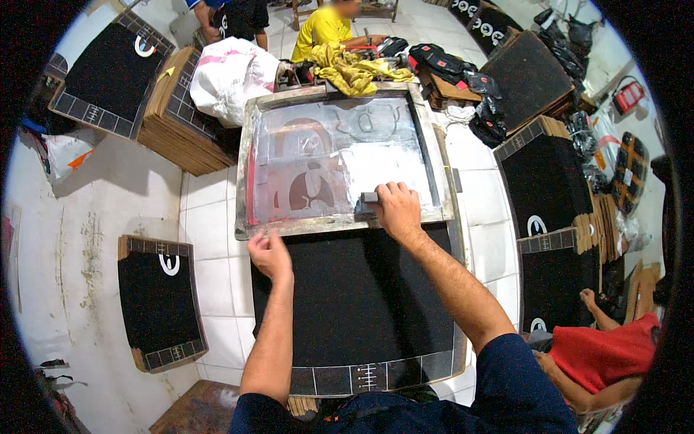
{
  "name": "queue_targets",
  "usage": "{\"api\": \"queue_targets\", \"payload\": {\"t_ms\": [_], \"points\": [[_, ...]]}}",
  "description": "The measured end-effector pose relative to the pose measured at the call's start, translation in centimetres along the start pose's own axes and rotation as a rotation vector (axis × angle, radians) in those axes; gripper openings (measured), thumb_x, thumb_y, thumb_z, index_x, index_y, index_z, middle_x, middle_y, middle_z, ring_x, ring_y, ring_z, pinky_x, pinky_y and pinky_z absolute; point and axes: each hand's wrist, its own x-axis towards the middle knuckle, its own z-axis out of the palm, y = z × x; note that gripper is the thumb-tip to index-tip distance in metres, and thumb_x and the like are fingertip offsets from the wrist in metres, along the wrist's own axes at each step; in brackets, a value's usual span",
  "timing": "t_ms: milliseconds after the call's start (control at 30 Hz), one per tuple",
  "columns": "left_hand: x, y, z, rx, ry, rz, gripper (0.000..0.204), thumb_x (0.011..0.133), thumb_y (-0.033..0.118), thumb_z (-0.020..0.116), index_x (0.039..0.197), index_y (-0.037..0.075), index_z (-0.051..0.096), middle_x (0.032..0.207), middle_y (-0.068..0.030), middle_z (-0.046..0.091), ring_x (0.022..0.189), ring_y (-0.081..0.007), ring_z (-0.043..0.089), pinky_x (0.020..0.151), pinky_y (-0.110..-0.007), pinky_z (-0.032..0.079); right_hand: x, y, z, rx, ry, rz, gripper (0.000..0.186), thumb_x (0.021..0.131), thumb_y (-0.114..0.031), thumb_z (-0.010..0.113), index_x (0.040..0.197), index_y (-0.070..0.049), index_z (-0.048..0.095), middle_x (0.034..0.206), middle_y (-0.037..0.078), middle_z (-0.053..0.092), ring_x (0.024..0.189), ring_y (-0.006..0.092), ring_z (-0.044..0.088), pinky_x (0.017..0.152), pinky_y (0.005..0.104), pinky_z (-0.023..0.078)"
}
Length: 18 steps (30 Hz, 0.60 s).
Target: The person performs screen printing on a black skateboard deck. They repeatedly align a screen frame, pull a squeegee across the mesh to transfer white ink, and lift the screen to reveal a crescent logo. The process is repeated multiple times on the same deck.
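Note:
A framed printing screen (243, 173) with a pale worn rim lies before me, its mesh showing faint cartoon-like shapes and a bright wet-looking patch. At its near right rim my right hand (397, 211) grips a squeegee (371, 197), of which only a grey end shows; the rest is under my hand. My left hand (270, 259) has its fingers curled at the screen's near left corner, and whether they touch the rim is unclear. Below the screen, black fabric (318, 311) covers a board with a marked border; the screen's far part of that board is hidden.
More fabric-covered boards lie at the left (155, 304) and right (553, 188). A white sack (233, 76) and yellow cloth (354, 69) sit beyond the screen. One person in a yellow shirt (322, 32) is at the back; another with a red garment (603, 362) is close at right.

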Motion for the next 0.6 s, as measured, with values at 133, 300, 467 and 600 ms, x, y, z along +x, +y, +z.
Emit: {"api": "queue_targets", "payload": {"t_ms": [133,300,467,600], "points": [[-0.9,-1.6,2.1,0.806,-0.192,1.026,0.088,0.078,0.053,0.084,0.143,0.004,0.05,0.144,-0.018,0.051,0.142,-0.0386,0.041,0.121,-0.059,0.025,4.7,1.9,-0.3,0.116,-0.14,-0.008,0.034,0.079,-0.029,0.084,0.099,-0.01,0.063,0.093,0.007,0.067,0.095,0.0315,0.065,0.077,0.0475,0.051],[-1.0,-1.6,2.9,0.882,-0.165,1.024,0.098,0.075,0.058,0.083,0.15,0.008,0.045,0.153,-0.0171,0.044,0.15,-0.0381,0.031,0.125,-0.061,0.018,13.9,4.6,1.3,0.065,-0.041,-0.058,0.032,0.079,-0.028,0.084,0.099,-0.013,0.063,0.096,0.009,0.07,0.098,0.0332,0.066,0.074,0.0501,0.052],[-1.1,-1.9,2.6,0.916,-0.178,0.986,0.093,0.076,0.05,0.084,0.149,0.007,0.046,0.153,-0.0175,0.044,0.151,-0.0374,0.03,0.124,-0.061,0.018,16.6,4.7,4.0,0.06,0.061,-0.142,0.026,0.078,-0.01,0.076,0.1,-0.013,0.062,0.096,0.007,0.068,0.098,0.0314,0.065,0.075,0.0486,0.052],[-1.2,-1.9,2.6,0.923,-0.19,0.973,0.094,0.076,0.049,0.084,0.15,0.007,0.044,0.155,-0.0178,0.042,0.151,-0.0381,0.029,0.124,-0.062,0.018,9.1,2.9,1.3,-0.017,-0.058,-0.14,0.025,0.076,-0.007,0.073,0.098,-0.013,0.062,0.092,0.004,0.065,0.095,0.0294,0.064,0.074,0.0458,0.05]]}}
